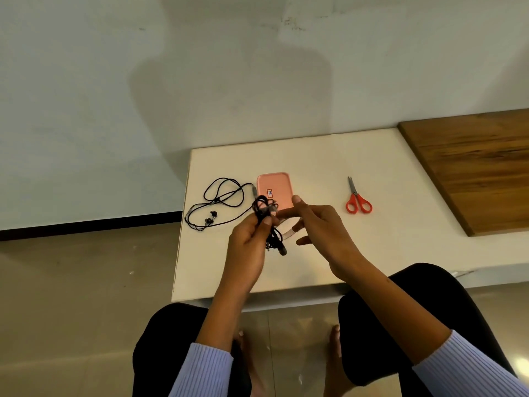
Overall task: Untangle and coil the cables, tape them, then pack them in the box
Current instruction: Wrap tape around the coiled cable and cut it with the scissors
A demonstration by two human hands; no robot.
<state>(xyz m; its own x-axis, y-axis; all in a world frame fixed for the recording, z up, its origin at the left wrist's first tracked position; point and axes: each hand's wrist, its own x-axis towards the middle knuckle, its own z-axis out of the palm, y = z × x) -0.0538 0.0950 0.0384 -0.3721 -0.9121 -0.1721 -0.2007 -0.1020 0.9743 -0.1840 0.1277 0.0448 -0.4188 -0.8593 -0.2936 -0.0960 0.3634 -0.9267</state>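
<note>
My left hand (pixel 248 240) pinches a bunched black cable (pixel 267 222) above the white table (pixel 329 173); its plug end dangles below my fingers. My right hand (pixel 317 224) is beside the bundle, fingertips touching its top, with a strip of clear tape (pixel 287 233) stretched under it toward the bundle. A second black earphone cable (pixel 219 203) lies loose and spread out on the table's left part. The pink box (pixel 274 187) lies closed just behind my hands.
Red-handled scissors (pixel 357 200) lie on the table to the right of the box. A wooden board (pixel 472 167) covers the table's far right. The table's left edge drops to a tiled floor (pixel 86 296). My knees are under the front edge.
</note>
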